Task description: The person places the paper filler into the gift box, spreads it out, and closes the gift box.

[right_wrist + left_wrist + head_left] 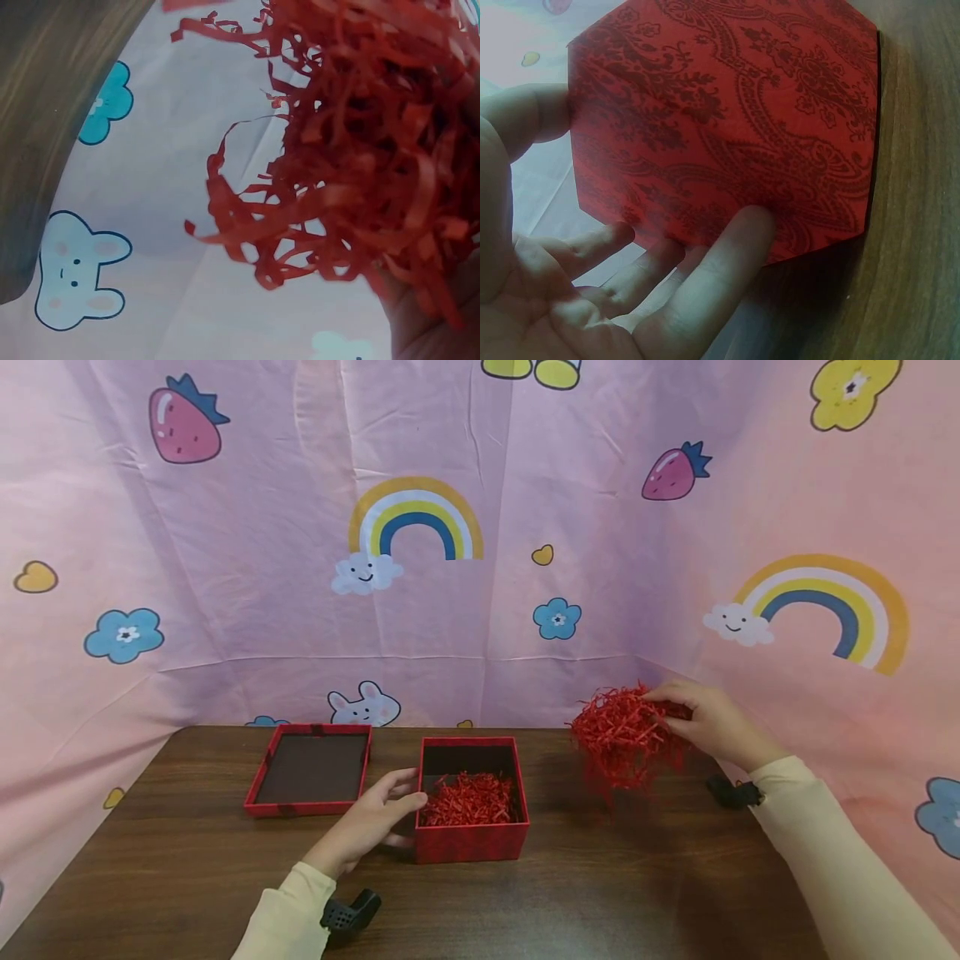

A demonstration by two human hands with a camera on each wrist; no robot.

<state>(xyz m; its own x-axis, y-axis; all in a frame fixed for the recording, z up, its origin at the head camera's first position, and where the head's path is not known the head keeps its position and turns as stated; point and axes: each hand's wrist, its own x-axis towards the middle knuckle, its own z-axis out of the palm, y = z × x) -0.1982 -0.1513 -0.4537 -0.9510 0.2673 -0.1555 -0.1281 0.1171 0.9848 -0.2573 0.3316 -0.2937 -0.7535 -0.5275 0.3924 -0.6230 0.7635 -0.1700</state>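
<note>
A red patterned box [471, 843] stands on the table with red shredded paper [472, 800] inside it. My left hand [372, 820] rests against the box's left side. In the left wrist view, its relaxed fingers [705, 289] touch the red paisley wall. Over the table to the right of the box, my right hand [708, 718] grips a loose clump of red shredded paper [626, 735]. Strands of the clump hang below the hand. The right wrist view shows this clump [360, 150] close up, covering most of the fingers.
Left of the box, a red lid [311, 768] lies with its dark inside facing up. All of this is on a brown wooden table [600, 893]. A pink printed cloth [465, 618] hangs behind the table and along its sides.
</note>
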